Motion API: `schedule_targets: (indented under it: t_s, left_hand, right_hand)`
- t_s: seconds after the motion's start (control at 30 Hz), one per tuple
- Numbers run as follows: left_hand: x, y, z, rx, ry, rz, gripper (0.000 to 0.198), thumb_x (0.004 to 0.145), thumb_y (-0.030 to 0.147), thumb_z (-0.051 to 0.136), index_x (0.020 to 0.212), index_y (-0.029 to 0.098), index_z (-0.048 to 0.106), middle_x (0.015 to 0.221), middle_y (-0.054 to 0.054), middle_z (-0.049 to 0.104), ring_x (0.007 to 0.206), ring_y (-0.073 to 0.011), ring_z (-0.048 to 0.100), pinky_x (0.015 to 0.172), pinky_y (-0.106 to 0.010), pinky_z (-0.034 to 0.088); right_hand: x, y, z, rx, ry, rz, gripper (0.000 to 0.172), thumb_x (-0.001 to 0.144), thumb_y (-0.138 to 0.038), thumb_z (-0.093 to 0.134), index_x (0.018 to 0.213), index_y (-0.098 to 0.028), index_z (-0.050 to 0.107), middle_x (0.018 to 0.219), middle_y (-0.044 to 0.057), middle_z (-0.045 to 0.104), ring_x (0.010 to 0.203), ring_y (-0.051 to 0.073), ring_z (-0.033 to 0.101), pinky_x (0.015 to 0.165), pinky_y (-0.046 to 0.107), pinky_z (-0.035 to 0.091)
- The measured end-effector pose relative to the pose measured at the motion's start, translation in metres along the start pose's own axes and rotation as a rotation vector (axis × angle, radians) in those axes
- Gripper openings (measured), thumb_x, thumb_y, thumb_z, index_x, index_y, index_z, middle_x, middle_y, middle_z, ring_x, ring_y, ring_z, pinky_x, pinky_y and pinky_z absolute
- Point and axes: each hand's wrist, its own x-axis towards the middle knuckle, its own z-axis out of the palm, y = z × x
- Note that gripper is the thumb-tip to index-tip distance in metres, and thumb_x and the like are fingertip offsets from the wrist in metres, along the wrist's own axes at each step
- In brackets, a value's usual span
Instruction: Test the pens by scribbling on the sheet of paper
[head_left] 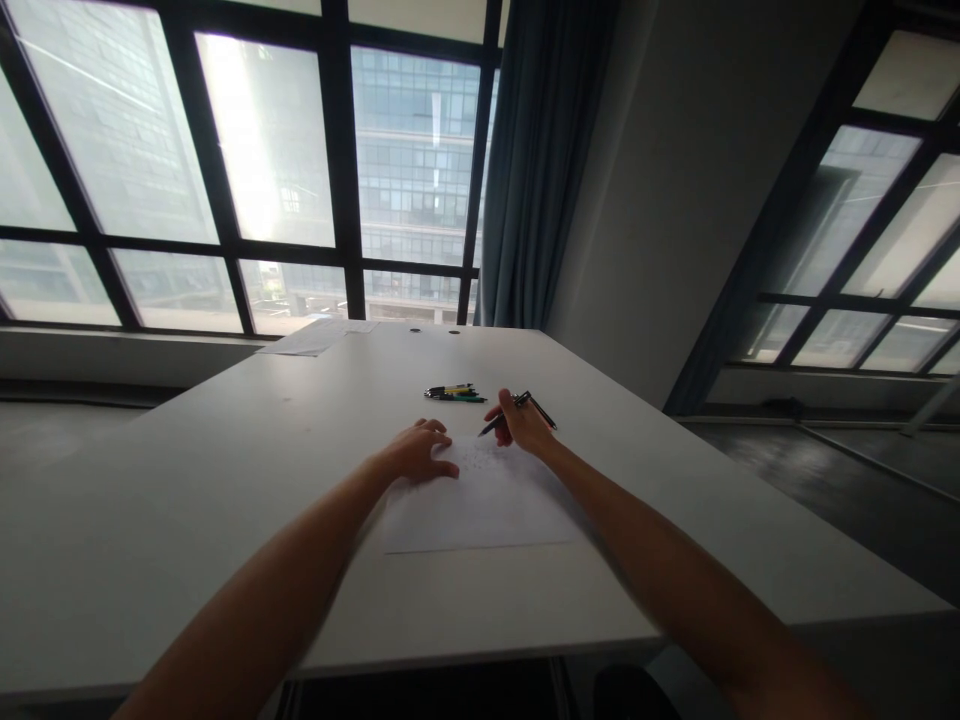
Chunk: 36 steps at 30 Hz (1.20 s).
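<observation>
A white sheet of paper (480, 515) lies on the table in front of me, with small dark marks near its upper part. My left hand (421, 452) rests on the sheet's upper left, fingers spread and holding nothing. In my right hand (523, 425) is a dark pen (491, 425), gripped between thumb and fingers. Its tip points down and left at the paper's top edge; whether it touches cannot be made out. Another dark pen (543, 412) shows just beyond the right hand, partly hidden by it.
Several pens (454, 393) lie in a bunch beyond the paper. More sheets (311, 340) sit at the far left of the white table (225, 480). Two dark round spots mark the far end. Windows and a blue curtain (540, 170) stand behind; the table's right edge slants away.
</observation>
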Motion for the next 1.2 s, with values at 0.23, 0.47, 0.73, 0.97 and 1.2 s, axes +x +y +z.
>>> schedule_targets:
  t_s: [0.23,0.47,0.73,0.97,1.2]
  left_hand:
    - [0.002,-0.004,0.003,-0.044,0.047,0.005,0.075,0.062,0.075,0.063,0.116,0.022,0.065,0.126,-0.010,0.058,0.118,-0.0293,0.050,0.101,-0.038,0.040]
    - [0.003,-0.003,0.004,-0.041,0.060,-0.023,0.077,0.060,0.076,0.063,0.114,0.021,0.066,0.125,-0.009,0.059,0.117,-0.0295,0.050,0.101,-0.039,0.040]
    - [0.003,-0.004,0.004,-0.045,0.058,-0.027,0.076,0.059,0.076,0.064,0.113,0.022,0.067,0.125,-0.010,0.058,0.117,-0.0303,0.051,0.098,-0.038,0.042]
    - [0.003,-0.003,0.003,-0.036,0.059,-0.016,0.076,0.060,0.076,0.064,0.113,0.022,0.067,0.125,-0.010,0.059,0.119,-0.0300,0.050,0.099,-0.038,0.042]
    - [0.001,-0.001,0.002,-0.054,0.055,-0.028,0.074,0.062,0.072,0.066,0.113,0.019,0.066,0.124,-0.011,0.058,0.116,-0.0298,0.052,0.100,-0.040,0.042]
  right_hand:
    - [-0.006,0.002,0.020,-0.061,-0.110,0.028,0.018,0.074,-0.028,0.073,0.078,-0.015,0.061,0.055,-0.002,0.062,0.046,0.011,0.059,0.043,0.017,0.046]
    - [-0.003,0.009,0.034,-0.169,-0.077,0.031,0.008,0.081,-0.022,0.062,0.077,-0.016,0.059,0.059,0.000,0.065,0.047,0.010,0.059,0.046,0.017,0.045]
    - [-0.002,0.006,0.030,-0.234,-0.014,0.030,0.009,0.080,-0.023,0.061,0.077,-0.015,0.060,0.059,0.001,0.066,0.049,0.011,0.061,0.049,0.018,0.046]
    - [-0.001,0.008,0.030,-0.252,-0.019,0.006,0.007,0.077,-0.020,0.061,0.072,-0.015,0.060,0.057,0.001,0.065,0.047,0.011,0.060,0.048,0.019,0.045]
    - [0.000,0.013,0.023,-0.241,0.021,-0.086,0.016,0.084,-0.030,0.057,0.090,-0.016,0.063,0.057,-0.001,0.064,0.044,0.012,0.058,0.047,0.020,0.045]
